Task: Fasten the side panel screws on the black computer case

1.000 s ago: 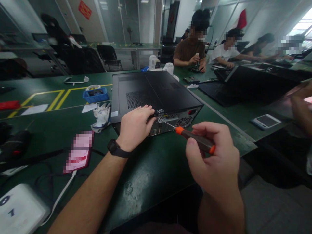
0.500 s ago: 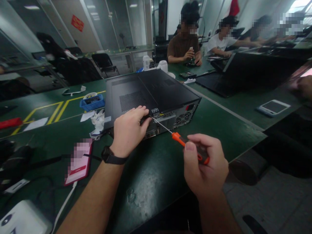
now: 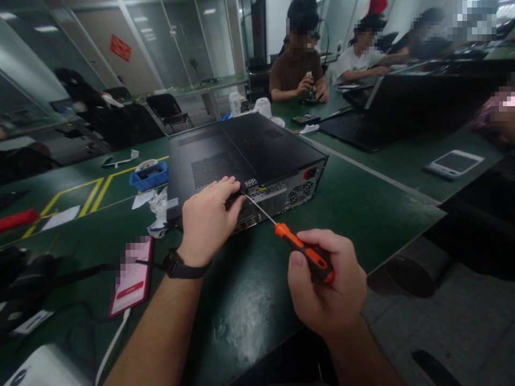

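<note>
A black desktop computer case (image 3: 261, 142) lies flat on the green table, its metal back panel with a fan grille turned toward me. My left hand (image 3: 209, 214), a black watch on its wrist, grips the case's rear top edge with fingers above and thumb below. What its fingertips press on is hidden. My right hand (image 3: 332, 284) is closed round the orange and black handle of a screwdriver (image 3: 293, 238). The thin shaft slopes up to the left, and its tip meets the back edge by my left thumb. The screw, if any, is too small to see.
On the left lie a blue tray (image 3: 148, 176), crumpled white material (image 3: 158, 209) and a cabled pink phone (image 3: 134, 279). A white device (image 3: 44, 367) sits at the lower left. Rightward are a white-faced phone (image 3: 456, 162) and laptops (image 3: 426, 107). Several people sit across the table.
The screwdriver handle has turned in my right hand, showing more of its orange side, and my right thumb sits lower. My left hand stays on the case edge. The view has shifted slightly.
</note>
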`<state>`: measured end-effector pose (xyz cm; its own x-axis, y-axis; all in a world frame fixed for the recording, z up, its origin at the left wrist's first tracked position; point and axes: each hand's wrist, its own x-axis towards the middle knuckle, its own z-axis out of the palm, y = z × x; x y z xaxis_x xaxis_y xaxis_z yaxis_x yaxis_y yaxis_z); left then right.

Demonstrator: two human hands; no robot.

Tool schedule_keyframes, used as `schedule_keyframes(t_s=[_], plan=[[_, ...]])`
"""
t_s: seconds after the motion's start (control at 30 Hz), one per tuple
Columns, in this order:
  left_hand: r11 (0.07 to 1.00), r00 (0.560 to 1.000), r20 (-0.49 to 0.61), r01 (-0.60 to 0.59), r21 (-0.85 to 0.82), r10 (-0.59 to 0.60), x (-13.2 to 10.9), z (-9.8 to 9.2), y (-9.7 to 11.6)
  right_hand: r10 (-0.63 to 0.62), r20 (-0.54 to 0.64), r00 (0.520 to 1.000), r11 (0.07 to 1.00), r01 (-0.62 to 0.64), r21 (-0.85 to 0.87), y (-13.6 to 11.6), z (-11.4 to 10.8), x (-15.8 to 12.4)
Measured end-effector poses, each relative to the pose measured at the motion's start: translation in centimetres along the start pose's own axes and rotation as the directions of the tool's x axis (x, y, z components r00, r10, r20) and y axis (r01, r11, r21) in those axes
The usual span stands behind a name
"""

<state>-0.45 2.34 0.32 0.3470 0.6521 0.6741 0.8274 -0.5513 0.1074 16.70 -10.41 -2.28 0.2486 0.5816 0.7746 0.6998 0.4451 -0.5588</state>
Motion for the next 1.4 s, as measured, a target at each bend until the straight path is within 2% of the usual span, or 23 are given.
schedule_keyframes(t_s=[0.1, 0.27, 0.37, 0.53, 0.77, 0.93, 1.1, 1.27, 1.4], plan=[[1.000, 1.000, 0.004, -0.002, 0.004, 0.002, 0.0, 0.0, 0.0, -0.014, -0.004, 1.000, 1.000, 0.014, 0.012, -0.2, 0.1, 0.0], [1.000, 1.000, 0.010, 0.011, 0.005, -0.011, -0.1, 0.1, -0.1, 0.004, -0.047, 0.999, 0.998, -0.007, -0.069, -0.1, 0.3, -0.3], [1.000, 1.000, 0.005, 0.007, -0.004, -0.007, -0.1, 0.1, -0.2, -0.011, -0.071, 0.997, 0.999, 0.008, -0.040, 0.3, 0.3, -0.2], [1.000, 1.000, 0.007, -0.005, 0.000, 0.005, -0.2, 0.2, -0.2, -0.011, -0.014, 1.000, 1.000, 0.011, 0.014, 0.2, 0.1, 0.0], [1.000, 1.000, 0.010, 0.006, -0.010, -0.006, -0.2, 0.1, -0.2, 0.001, -0.065, 0.998, 0.997, -0.005, -0.072, 0.2, 0.2, -0.2], [1.000, 1.000, 0.016, 0.013, -0.008, -0.013, -0.2, 0.1, -0.1, -0.054, -0.035, 0.998, 0.998, 0.055, 0.032, 0.6, 0.3, 0.2], [1.000, 1.000, 0.021, 0.007, -0.003, -0.007, -0.1, -0.1, 0.1, -0.054, -0.045, 0.998, 0.998, 0.055, 0.015, 0.5, 0.3, 0.2], [1.000, 1.000, 0.022, 0.011, -0.006, -0.011, -0.1, -0.1, 0.2, 0.013, -0.082, 0.997, 1.000, -0.015, -0.020, 0.8, 0.2, -0.1], [1.000, 1.000, 0.020, 0.010, -0.007, -0.010, -0.2, 0.0, 0.1, -0.059, -0.033, 0.998, 0.997, 0.060, 0.039, 0.9, 0.1, -0.1]])
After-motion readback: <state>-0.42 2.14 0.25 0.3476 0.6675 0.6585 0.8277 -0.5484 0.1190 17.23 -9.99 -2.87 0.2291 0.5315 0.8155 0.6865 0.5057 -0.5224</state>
